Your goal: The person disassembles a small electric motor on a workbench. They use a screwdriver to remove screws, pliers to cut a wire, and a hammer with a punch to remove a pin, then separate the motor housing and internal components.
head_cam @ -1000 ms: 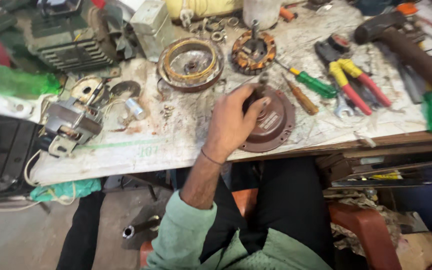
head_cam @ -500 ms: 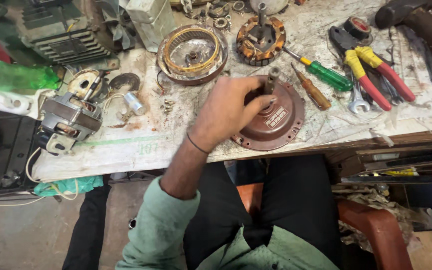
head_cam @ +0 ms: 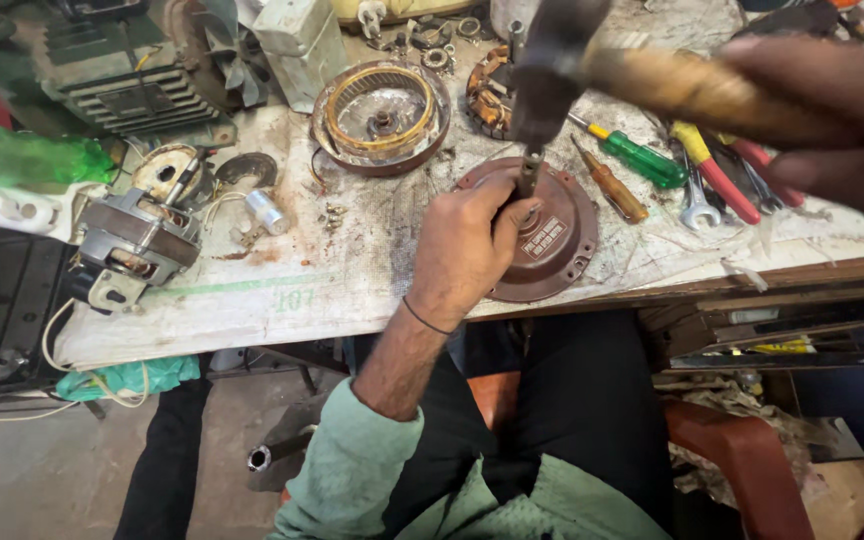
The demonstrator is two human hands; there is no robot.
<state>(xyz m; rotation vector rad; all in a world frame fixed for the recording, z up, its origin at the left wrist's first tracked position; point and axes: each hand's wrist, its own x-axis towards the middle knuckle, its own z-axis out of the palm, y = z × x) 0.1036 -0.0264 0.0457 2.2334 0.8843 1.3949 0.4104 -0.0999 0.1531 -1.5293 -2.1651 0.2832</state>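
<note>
My left hand (head_cam: 467,250) rests on a round brown motor cover (head_cam: 552,235) near the table's front edge. Its fingers pinch a short metal rod (head_cam: 529,172) that stands upright at the cover's centre. My right hand (head_cam: 832,120) comes in from the upper right, close to the camera and blurred. It grips the wooden handle of a hammer (head_cam: 592,70). The hammer's dark metal head hangs just above the top of the rod.
Behind the cover lie a copper-wound stator ring (head_cam: 382,115), another winding (head_cam: 487,95), two screwdrivers (head_cam: 632,160), pliers (head_cam: 717,175) and a spanner. A small motor (head_cam: 132,245), a capacitor (head_cam: 267,212) and a green bottle (head_cam: 22,160) sit at the left. A chair (head_cam: 742,450) is below.
My right hand has brought a hammer into view over the rod. My left hand stays on the brown cover, now holding the rod upright. The camera has moved closer.
</note>
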